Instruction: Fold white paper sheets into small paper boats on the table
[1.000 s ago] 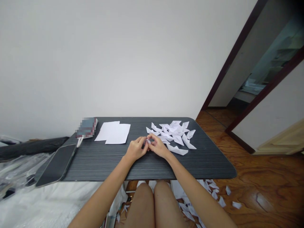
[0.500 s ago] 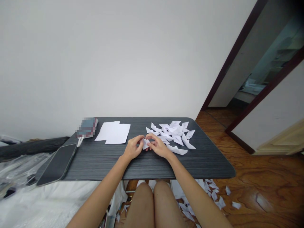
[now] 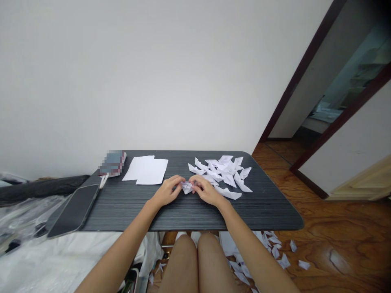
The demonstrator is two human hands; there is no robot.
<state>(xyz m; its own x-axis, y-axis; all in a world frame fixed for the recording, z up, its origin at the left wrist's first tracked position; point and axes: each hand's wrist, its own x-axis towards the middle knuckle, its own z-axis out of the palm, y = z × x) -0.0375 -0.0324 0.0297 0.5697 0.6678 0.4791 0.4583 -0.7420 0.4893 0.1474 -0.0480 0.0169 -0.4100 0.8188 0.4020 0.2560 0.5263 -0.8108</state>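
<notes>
A small folded white paper (image 3: 187,187) is held between my two hands, low over the dark table (image 3: 189,215). My left hand (image 3: 169,190) pinches its left corner between thumb and fingers. On the opposite corner, my right hand (image 3: 204,188) has a like pinch. The paper spreads sideways with a point toward me and creases across its top. Just beyond my right hand lies a pile of folded paper boats (image 3: 227,171). To the left, flat white paper sheets (image 3: 152,171) overlap one another.
A phone or tablet (image 3: 75,211) lies at the table's left edge, beside a blurred packet (image 3: 112,163). Clear plastic wrapping (image 3: 27,211) is heaped left of the table. More folded papers (image 3: 284,260) are scattered on the wooden floor at right. A white wall stands behind.
My hands have moved slightly apart, the left one shifting left. The folded paper between them has widened out and its top creases now show.
</notes>
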